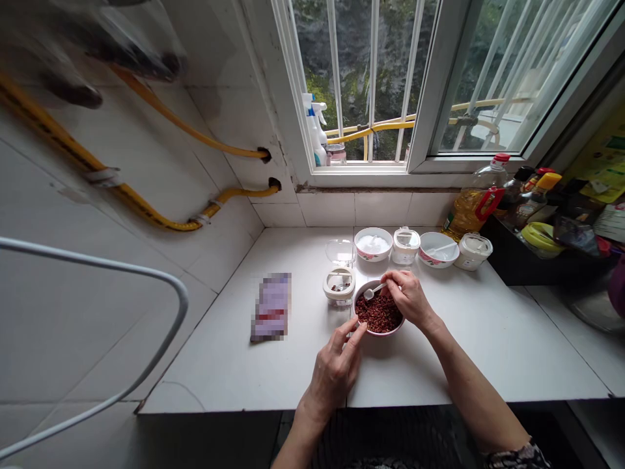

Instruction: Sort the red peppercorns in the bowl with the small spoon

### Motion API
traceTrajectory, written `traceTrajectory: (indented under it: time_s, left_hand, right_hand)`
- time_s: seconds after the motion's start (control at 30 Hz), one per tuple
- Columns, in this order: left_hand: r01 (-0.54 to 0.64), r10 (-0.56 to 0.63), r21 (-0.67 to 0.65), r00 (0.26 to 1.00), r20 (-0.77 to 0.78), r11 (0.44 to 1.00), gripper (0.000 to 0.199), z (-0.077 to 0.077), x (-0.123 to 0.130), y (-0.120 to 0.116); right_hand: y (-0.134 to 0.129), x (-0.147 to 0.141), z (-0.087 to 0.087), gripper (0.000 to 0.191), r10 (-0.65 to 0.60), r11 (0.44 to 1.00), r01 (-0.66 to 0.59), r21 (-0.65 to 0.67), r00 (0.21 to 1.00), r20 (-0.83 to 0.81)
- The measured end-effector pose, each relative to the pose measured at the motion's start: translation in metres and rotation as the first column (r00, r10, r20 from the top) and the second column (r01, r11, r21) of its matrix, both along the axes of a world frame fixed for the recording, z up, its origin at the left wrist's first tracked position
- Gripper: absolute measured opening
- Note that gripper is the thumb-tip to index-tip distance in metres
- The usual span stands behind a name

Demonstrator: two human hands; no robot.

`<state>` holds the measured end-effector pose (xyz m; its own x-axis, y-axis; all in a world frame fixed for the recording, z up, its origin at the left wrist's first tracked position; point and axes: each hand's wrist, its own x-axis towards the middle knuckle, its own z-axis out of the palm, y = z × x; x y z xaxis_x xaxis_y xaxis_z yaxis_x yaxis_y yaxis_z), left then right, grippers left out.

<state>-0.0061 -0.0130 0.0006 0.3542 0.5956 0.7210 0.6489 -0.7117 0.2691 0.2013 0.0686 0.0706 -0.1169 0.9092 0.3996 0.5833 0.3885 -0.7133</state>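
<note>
Rnd bowl (383,334) holds dk red-brn grains (381,316), wht spoon (369,294).

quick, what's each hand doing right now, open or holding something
Left hand: fingers at the near-left rim of the bowl; can't tell whether they grip it.
Right hand: closed, holding the small white spoon.

Left hand (334,365) lower, fingers (355,341) half-bent; right hand (409,298) higher, fingers pinched.

Head-worn view, looking forward and down over counter (219,371), facing window (436,85)
</note>
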Motion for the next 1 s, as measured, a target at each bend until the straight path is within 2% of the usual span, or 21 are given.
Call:
traceTrajectory:
  time_s: [0.2, 0.4, 0.53, 0.63, 0.73, 0.83, 1.0]
  left_hand:
    - [0.003, -0.003, 0.006, 1.0, 0.002, 1.0, 0.056, -0.0014, 0.0002, 0.0003]
    - [0.003, -0.003, 0.007, 1.0, 0.005, 1.0, 0.051, -0.001, 0.0001, 0.0003]
    - [0.011, -0.011, 0.006, 1.0, 0.012, 1.0, 0.05, -0.0006, 0.0001, 0.0001]
    - [0.013, -0.013, 0.007, 1.0, 0.013, 1.0, 0.049, -0.0009, 0.0003, 0.0]
    - [0.009, -0.009, 0.011, 1.0, 0.008, 1.0, 0.049, -0.0012, 0.0006, 0.0001]
    - [0.004, -0.004, 0.016, 1.0, 0.007, 1.0, 0.049, -0.0011, 0.0007, 0.0005]
    - [0.007, -0.007, 0.017, 1.0, 0.006, 1.0, 0.048, -0.0012, 0.0003, 0.0009]
  right_hand:
    - [-0.0008, -0.0037, 0.0004, 0.02, 0.031, 0.993, -0.045, -0.112, 0.992, -0.125]
    - [0.0028, -0.0001, -0.0042, 0.015, -0.046, 0.958, -0.052, -0.281, 0.942, -0.331]
    - [0.0054, 0.0025, -0.0049, 0.015, -0.068, 0.933, -0.094, -0.346, 0.901, -0.428]
    - [0.0051, 0.0036, -0.0034, 0.016, -0.065, 0.934, -0.096, -0.345, 0.902, -0.427]
    - [0.0035, 0.003, -0.0024, 0.015, -0.03, 0.955, -0.072, -0.287, 0.941, -0.336]
    - [0.002, 0.0012, -0.0028, 0.016, 0.034, 0.962, -0.103, -0.252, 0.963, -0.266]
    - [0.0015, 0.0003, -0.0042, 0.018, 0.027, 0.955, -0.11, -0.277, 0.958, -0.285]
